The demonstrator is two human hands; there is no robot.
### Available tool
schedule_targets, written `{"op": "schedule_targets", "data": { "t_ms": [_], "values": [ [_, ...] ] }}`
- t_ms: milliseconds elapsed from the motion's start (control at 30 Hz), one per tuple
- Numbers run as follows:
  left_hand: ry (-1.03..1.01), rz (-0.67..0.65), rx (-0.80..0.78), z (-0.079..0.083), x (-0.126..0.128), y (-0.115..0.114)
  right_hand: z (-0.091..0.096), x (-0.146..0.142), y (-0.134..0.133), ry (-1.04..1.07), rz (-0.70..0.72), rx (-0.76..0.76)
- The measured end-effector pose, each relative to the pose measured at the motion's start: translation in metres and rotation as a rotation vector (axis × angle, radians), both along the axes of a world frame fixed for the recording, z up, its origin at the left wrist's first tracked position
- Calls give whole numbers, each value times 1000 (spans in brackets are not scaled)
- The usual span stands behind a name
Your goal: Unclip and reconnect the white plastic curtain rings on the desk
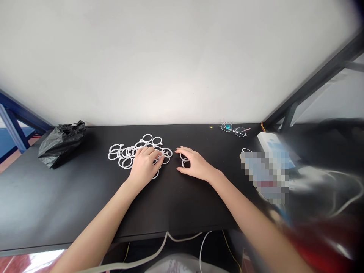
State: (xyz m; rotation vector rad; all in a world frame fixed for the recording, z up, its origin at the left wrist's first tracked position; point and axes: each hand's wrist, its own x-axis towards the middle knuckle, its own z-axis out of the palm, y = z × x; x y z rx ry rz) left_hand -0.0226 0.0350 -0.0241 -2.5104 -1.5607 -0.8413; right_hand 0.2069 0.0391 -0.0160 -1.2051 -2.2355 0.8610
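Note:
A heap of several white plastic rings [133,149] lies on the black table [71,197]. My left hand [145,165] rests palm down on the right part of the heap, fingers curled over the rings and touching them. My right hand [195,163] sits just to the right of the heap, fingers and thumb curved around a single white ring [185,162] that lies on the table. The hand partly hides that ring.
A crumpled black plastic bag [61,142] lies at the back left. Wire-framed glasses [234,130] rest near the wall at the back right. A white box [271,146] and white cables [341,189] crowd the right side. Cords [176,240] hang below the front edge.

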Motion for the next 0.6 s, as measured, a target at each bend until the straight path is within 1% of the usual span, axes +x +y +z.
{"op": "schedule_targets", "data": {
  "t_ms": [133, 267, 500, 600],
  "values": [
    [4, -6, -8, 1, 1, 0, 0, 1, 0, -16, 40, -27],
    [2, -3, -9, 1, 0, 0, 1, 1, 0, -33, 23, -15],
    [4, -2, -11, 1, 0, 0, 6, 0, 1, -29, -190, 145],
    [3, 0, -13, 1, 0, -1, 5, 1, 3, -52, -269, 157]
  ]
}}
